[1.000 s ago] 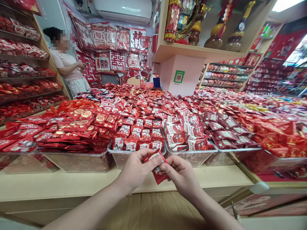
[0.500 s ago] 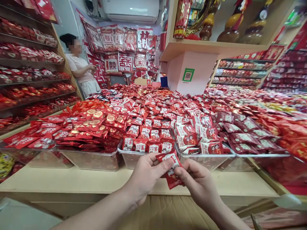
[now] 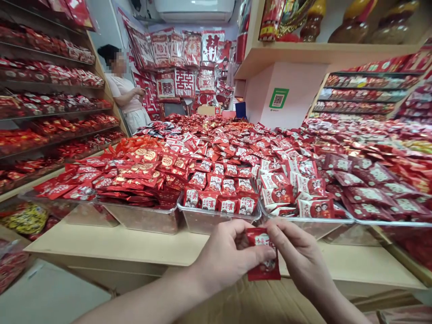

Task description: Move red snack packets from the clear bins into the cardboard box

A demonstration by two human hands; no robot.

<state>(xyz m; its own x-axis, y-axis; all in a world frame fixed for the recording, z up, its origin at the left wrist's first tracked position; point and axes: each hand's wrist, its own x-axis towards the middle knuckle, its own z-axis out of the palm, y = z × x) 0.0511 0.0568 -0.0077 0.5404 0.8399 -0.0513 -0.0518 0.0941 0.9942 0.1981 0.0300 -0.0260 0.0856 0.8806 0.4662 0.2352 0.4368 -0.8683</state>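
Between my two hands is a small red candy packet (image 3: 264, 272) with white and dark print, its face turned toward me. My left hand (image 3: 232, 252) grips its left side, thumb laid across the front. My right hand (image 3: 295, 247) pinches the upper right corner between thumb and fingers. Just beyond my hands stands a clear plastic bin (image 3: 216, 216) of similar red packets (image 3: 227, 204). Right of it, another clear bin (image 3: 313, 225) holds red-and-white packets (image 3: 276, 194).
A pale wooden ledge (image 3: 135, 245) runs under the bins, with brown cardboard (image 3: 236, 301) below. Red-gold packets (image 3: 138, 173) and maroon packets (image 3: 374, 198) fill neighbouring bins. Shelves (image 3: 54, 96) line the left. An overhanging shelf (image 3: 290, 51) is at upper right. A person (image 3: 126, 96) stands at back left.
The packet has turned from tilted to nearly upright. My right hand has shifted from its lower right side to its upper right corner. The view has swung slightly left and down.
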